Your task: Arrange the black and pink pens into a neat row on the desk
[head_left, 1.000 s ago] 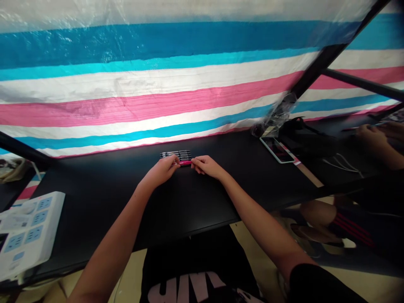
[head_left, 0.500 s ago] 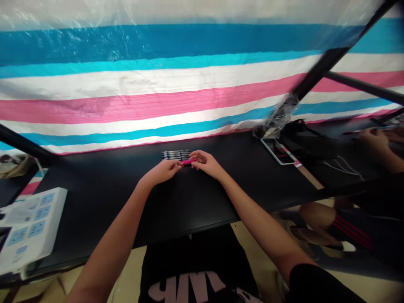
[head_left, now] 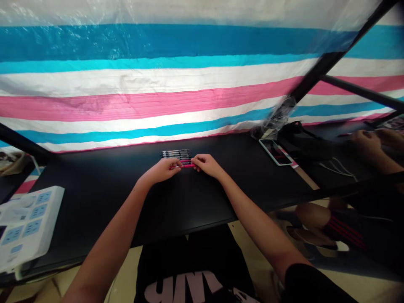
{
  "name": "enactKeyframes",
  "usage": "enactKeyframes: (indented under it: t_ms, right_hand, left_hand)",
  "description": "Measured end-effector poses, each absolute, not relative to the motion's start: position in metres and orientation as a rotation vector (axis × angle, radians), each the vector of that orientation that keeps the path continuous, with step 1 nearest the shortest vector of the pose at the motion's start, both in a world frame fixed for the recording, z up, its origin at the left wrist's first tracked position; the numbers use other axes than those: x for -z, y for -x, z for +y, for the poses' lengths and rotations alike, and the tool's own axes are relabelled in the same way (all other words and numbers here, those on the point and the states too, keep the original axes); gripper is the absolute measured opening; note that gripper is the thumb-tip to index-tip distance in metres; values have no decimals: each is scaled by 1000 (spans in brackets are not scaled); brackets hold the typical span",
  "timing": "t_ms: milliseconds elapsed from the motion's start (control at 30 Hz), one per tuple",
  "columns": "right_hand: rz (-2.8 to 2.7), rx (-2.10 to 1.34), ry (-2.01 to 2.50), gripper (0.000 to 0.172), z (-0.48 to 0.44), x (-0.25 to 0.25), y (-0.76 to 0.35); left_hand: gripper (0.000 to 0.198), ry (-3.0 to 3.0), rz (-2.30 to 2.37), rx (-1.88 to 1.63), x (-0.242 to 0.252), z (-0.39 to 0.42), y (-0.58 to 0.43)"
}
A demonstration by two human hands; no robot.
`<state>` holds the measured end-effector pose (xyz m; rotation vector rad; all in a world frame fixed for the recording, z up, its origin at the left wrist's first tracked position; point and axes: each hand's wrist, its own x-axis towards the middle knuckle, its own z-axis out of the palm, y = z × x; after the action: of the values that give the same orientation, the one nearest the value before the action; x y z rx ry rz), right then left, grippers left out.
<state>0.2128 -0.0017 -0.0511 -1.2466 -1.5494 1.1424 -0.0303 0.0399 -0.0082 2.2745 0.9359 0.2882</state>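
Observation:
Several clear-barrelled pens with dark parts lie side by side in a row on the black table. Just in front of them, a pink pen is level between my two hands. My left hand pinches its left end, and the fingers of my right hand are closed round its right end. A second pink strip shows right behind this pen, partly covered by my fingers; whether it is another pen in the row I cannot tell.
A white power strip sits at the table's left. To the right lie a phone, crumpled clear plastic, a black bag and a pale cable. A co-worker's hands are at the far right. A striped sheet hangs behind.
The pink pen has come slightly nearer to me, and a second pink strip now shows behind it. My right hand's fingers have closed in more. The view has shifted a little.

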Motion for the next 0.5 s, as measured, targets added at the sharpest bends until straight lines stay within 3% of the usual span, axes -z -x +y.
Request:
enactKeyframes:
  t_ms: [200, 500]
  right_hand:
    - [-1467, -1158, 1159, 35, -4, 47, -211]
    - [-1552, -1391, 1091, 49, -3, 49, -199]
  left_hand:
    - [28, -1998, 1020, -608, 1, 44, 36]
    - [29, -1840, 958, -699, 4, 51, 37]
